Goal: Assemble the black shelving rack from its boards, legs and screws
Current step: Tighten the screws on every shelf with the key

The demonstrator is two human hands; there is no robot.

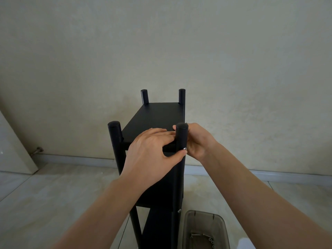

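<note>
The black shelving rack (pixel 158 114) stands upright on the floor in front of me, its top board between four round legs. My left hand (pixel 150 153) lies on the near edge of the top board, fingers flat on top and thumb underneath, thumb tip beside a silver screw (pixel 184 149) in the near right leg (pixel 181 135). My right hand (pixel 198 141) wraps around that leg from the right side, fingers curled behind it. A second silver screw (pixel 179 211) shows lower on the same leg. Lower shelves are mostly hidden by my arms.
A clear grey plastic tray (pixel 206 229) with several loose screws sits on the tiled floor right of the rack's base. A plain wall with a skirting board runs behind. A white door (pixel 14 151) and a door stopper (pixel 36 150) are at the left.
</note>
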